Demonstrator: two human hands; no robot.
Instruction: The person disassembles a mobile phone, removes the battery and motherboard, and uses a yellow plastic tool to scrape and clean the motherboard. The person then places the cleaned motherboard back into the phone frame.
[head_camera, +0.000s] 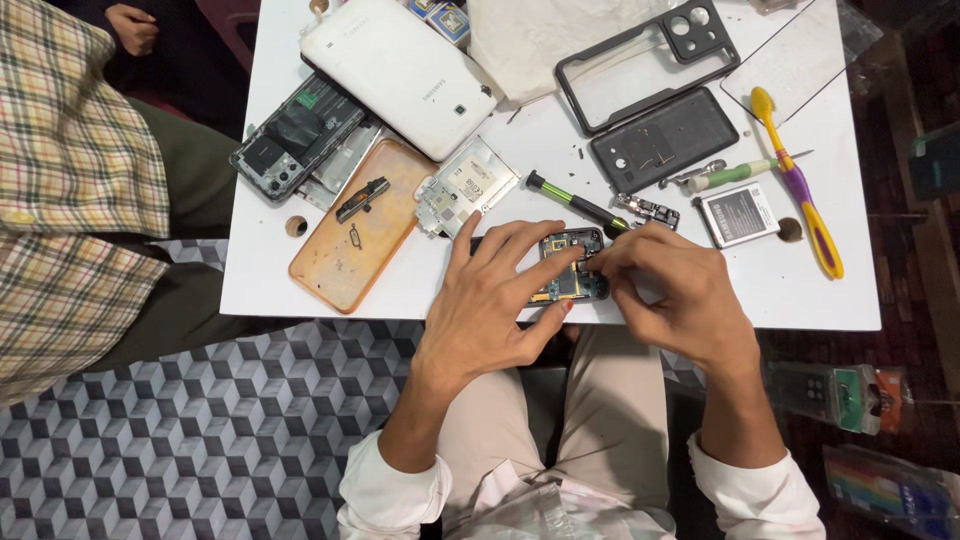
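Observation:
A small opened phone (572, 262) with its circuit board showing lies near the front edge of the white table (800, 290). My left hand (495, 300) grips it from the left, thumb at its near edge and fingers along its far edge. My right hand (675, 290) covers its right end, fingertips pinched on the board; anything held between them is hidden. A green-and-black screwdriver (575, 200) lies just beyond the phone.
An orange case (355, 235), a metal frame (465, 187), a white phone (400, 70), a dismantled phone (295, 135), black covers (662, 138), a battery (740, 214) and a yellow-purple brush (800, 190) crowd the table. Another person in a checked shirt (65, 200) sits at the left.

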